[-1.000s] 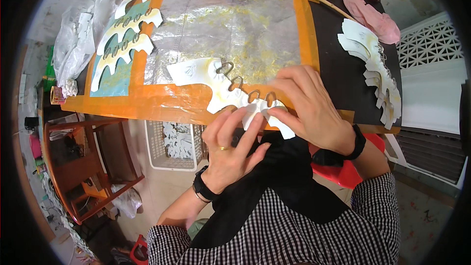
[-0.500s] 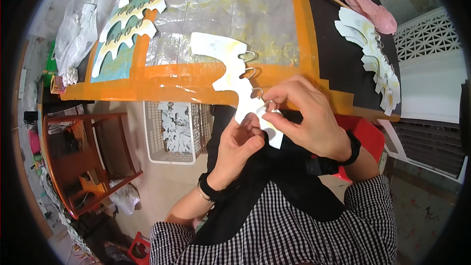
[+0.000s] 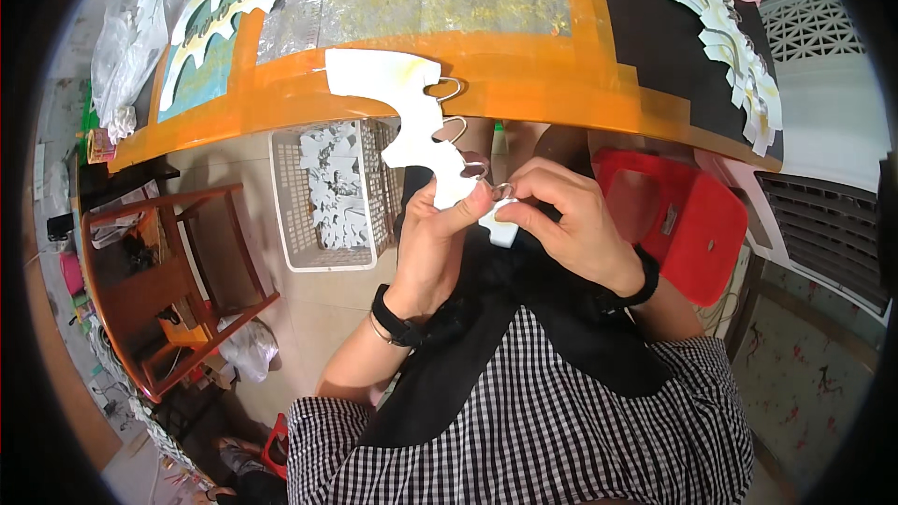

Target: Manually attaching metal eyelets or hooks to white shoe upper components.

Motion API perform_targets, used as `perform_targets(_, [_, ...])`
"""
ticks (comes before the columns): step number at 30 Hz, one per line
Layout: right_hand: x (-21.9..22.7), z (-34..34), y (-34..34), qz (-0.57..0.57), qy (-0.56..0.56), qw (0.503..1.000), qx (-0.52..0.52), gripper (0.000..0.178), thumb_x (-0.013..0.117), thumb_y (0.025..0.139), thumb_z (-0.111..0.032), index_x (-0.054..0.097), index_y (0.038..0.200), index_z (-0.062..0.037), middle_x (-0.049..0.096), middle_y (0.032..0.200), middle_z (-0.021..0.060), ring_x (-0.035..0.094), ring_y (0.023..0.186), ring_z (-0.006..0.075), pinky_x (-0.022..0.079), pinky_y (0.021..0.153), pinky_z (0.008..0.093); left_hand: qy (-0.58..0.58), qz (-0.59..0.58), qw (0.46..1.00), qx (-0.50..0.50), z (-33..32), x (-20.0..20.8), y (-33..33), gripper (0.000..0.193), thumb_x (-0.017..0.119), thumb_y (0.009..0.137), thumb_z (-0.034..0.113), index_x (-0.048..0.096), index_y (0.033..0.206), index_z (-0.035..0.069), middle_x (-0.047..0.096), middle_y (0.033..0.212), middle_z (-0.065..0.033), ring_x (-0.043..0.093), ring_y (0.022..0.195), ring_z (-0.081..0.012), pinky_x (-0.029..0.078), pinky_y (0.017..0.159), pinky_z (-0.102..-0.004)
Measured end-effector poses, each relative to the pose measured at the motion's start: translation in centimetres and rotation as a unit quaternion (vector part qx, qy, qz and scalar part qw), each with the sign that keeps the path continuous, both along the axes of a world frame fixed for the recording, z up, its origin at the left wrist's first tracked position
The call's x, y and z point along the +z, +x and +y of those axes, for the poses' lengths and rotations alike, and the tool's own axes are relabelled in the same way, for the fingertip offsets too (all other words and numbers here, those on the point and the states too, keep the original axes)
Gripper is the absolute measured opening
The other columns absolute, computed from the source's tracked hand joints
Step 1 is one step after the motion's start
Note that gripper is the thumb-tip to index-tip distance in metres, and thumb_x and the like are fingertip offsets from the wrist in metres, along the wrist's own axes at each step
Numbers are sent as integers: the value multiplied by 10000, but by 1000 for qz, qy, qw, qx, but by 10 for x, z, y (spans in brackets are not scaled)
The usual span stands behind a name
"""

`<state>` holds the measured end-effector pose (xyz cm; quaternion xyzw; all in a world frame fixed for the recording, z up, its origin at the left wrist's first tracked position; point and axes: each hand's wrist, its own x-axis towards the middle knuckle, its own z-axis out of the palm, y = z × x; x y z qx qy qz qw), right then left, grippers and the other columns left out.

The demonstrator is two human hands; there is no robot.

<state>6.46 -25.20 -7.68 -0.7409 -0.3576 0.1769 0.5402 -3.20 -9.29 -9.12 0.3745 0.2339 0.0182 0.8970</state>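
Observation:
A white, scalloped card strip [image 3: 416, 126] hangs between my hands, its wide upper end lying over the table's front edge. Several wire rings [image 3: 453, 89] stick out along its right side. My left hand [image 3: 432, 248] is closed on the lower part, thumb pressed across the front. At the strip's lower end, my right hand [image 3: 575, 220] pinches with thumb and forefinger beside the lowest ring [image 3: 502, 193]; whether the fingertips grip the ring, the card or both is hard to make out.
Similar yellow-tinted strips with rings lie on the table's left [image 3: 220, 14] and right [image 3: 716, 28]. Orange tape [image 3: 524, 84] borders the tabletop. Below stand a white basket [image 3: 379, 224] of grey-white pieces, a wooden chair [image 3: 140, 318] and a red stool [image 3: 692, 224].
The view has shifted, so the table sits higher in the picture. My left thumb has come up over the strip's front. My right hand stays at the lower end, its fingers closer together.

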Motion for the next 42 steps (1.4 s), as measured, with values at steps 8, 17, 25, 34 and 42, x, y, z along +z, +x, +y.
perform_targets(8, [-25, 6, 33, -258, 119, 950, 130, 144, 776, 750, -46, 637, 785, -27, 603, 799, 83, 610, 743, 272, 500, 647, 376, -229, 22, 970, -77, 10, 4, -1, 319, 721, 949, 158, 617, 1216, 19, 669, 1140, -43, 602, 1017, -162, 434, 995, -355])
perform_targets(17, [-30, -1, 20, 65, 105, 989, 85, 140, 776, 871, -61, 663, 827, 11, 654, 803, 75, 619, 718, 180, 481, 654, 301, -139, 44, 981, -128, 10, -12, -12, 362, 717, 978, 365, 654, 1178, 71, 669, 1165, 2, 585, 1071, -111, 446, 949, -313])
perform_targets(25, [-23, 0, 14, 45, 86, 992, 85, 159, 783, 868, -80, 653, 840, 9, 641, 798, 77, 603, 706, 180, 465, 642, 300, -62, 3, 995, -72, 7, 0, -13, 385, 712, 988, 349, 643, 1202, 37, 681, 1171, -30, 615, 1062, -120, 454, 992, -316])
perform_targets(34, [-22, 0, 14, 35, 62, 994, 78, 150, 778, 872, -71, 660, 877, 20, 636, 810, 80, 606, 681, 181, 464, 624, 299, 23, 23, 999, -28, 0, 7, -11, 299, 754, 961, 170, 648, 1188, 7, 709, 1053, -5, 629, 991, -80, 496, 909, -262])
perform_targets(42, [-33, -4, 18, 93, 73, 988, 97, 251, 790, 902, -184, 646, 947, 17, 625, 840, 63, 633, 765, 139, 493, 683, 274, 96, 23, 994, -37, 1, -1, -14, 201, 736, 952, 75, 697, 1142, 19, 711, 1026, -25, 632, 961, -83, 491, 870, -246])
